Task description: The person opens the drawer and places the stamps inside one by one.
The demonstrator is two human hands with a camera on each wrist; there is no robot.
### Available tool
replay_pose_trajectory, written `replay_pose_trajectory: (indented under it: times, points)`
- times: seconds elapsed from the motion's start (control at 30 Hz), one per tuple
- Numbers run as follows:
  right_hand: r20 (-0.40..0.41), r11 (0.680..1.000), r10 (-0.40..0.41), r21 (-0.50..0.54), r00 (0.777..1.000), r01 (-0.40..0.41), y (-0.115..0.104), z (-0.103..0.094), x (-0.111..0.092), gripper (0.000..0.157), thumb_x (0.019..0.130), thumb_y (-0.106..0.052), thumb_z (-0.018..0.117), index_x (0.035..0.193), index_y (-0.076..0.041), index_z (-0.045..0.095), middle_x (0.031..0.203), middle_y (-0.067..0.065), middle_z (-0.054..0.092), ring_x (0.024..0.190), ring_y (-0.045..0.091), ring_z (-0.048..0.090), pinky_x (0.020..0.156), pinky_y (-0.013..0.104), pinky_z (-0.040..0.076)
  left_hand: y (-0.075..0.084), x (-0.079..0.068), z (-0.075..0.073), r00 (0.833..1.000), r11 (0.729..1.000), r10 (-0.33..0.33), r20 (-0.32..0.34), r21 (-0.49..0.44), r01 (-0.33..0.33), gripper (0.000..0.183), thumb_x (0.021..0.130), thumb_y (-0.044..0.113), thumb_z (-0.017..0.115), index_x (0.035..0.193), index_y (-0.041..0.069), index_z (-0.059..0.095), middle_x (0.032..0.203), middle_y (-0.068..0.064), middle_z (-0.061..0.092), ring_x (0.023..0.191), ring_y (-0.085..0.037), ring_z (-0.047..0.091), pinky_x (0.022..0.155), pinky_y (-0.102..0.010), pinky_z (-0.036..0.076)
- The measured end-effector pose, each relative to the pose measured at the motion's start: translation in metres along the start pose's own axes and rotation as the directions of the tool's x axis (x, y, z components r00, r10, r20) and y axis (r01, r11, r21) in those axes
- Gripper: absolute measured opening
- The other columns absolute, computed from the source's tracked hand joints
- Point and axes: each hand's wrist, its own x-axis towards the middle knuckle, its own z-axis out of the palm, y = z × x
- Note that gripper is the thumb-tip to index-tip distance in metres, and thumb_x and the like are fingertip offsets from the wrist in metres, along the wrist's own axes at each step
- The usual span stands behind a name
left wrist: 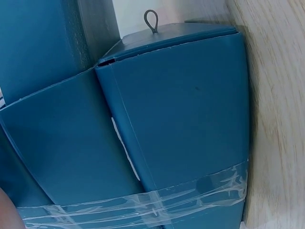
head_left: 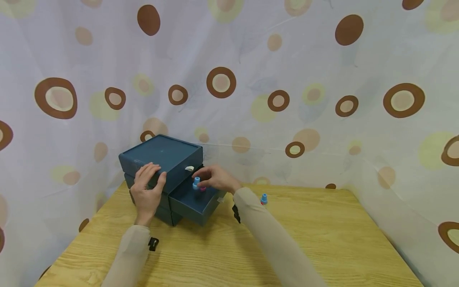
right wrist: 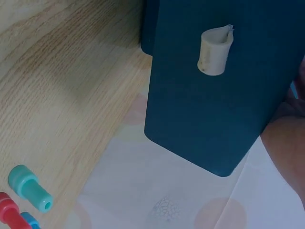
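- Right hand (head_left: 216,178): thumb and forefinger curl in a pinch about a blue peg (head_left: 195,183); firmness of hold cannot be told.
- Blue peg: at the fingertips, on the person's left of the palm, above the floor of the open drawer (head_left: 186,209). The right hand is the nearer. Whether its base meets the floor cannot be confirmed.
- Orientation: long axis near upright, narrow end up, broad end toward the drawer floor.
- Pink piece (head_left: 203,189): beneath the thumb, just beside the blue peg; partly hidden, axis not readable.
- Left hand (head_left: 146,194): thumb spread from the fingers, at the near upper edge of the drawer unit (head_left: 161,153); appears to steady it.
- Outward: a white tab (head_left: 189,168) sits on the drawer above; a teal peg (right wrist: 29,187) and a red peg (right wrist: 12,212) are on the table (head_left: 322,239).
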Motion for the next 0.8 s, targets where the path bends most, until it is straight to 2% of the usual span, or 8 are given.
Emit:
replay_pose_trajectory:
  times: [0.17,0.33,0.5,0.8]
  points:
    - [0.04,0.999,0.025,-0.041,0.999,-0.023,0.0,0.001,0.004,0.03,0.09,0.001,0.066,0.12,-0.004,0.069,0.111,0.013,0.072,0.09,0.016,0.071,0.079,0.027,0.059,-0.001,-0.001,0.0,1.0,1.0,-0.005,0.006,-0.001,0.005,0.022,0.077,-0.011,0.071,0.099,-0.012,0.071,0.104,-0.031,0.069,0.113,-0.047,0.057,0.112,-0.049,0.036]
    - [0.065,0.995,0.061,-0.088,0.996,-0.055,0.002,0.0,0.008,0.031,0.089,0.002,0.066,0.119,-0.004,0.069,0.114,0.012,0.071,0.097,0.018,0.07,0.082,0.027,0.058,0.0,-0.001,0.0,1.0,1.0,-0.006,0.005,0.003,0.006,0.023,0.076,-0.012,0.071,0.1,-0.012,0.071,0.104,-0.031,0.069,0.113,-0.047,0.057,0.113,-0.048,0.036]
    - [0.072,0.974,0.05,-0.225,0.996,-0.033,0.005,0.002,0.013,0.029,0.087,-0.002,0.071,0.116,-0.007,0.071,0.114,0.008,0.072,0.103,0.017,0.068,0.086,0.025,0.055,-0.001,-0.002,0.0,1.0,1.0,-0.007,0.002,0.0,0.007,0.023,0.076,-0.012,0.071,0.1,-0.013,0.071,0.104,-0.031,0.069,0.113,-0.048,0.056,0.113,-0.048,0.036]
    - [0.095,0.953,0.059,-0.303,0.994,-0.027,0.007,0.006,0.015,0.03,0.086,-0.004,0.073,0.116,-0.007,0.071,0.115,0.008,0.071,0.105,0.017,0.067,0.087,0.025,0.054,-0.003,-0.002,0.0,1.0,1.0,-0.021,0.006,0.003,0.021,0.024,0.077,-0.01,0.071,0.101,-0.012,0.071,0.106,-0.03,0.069,0.115,-0.046,0.056,0.113,-0.048,0.035]
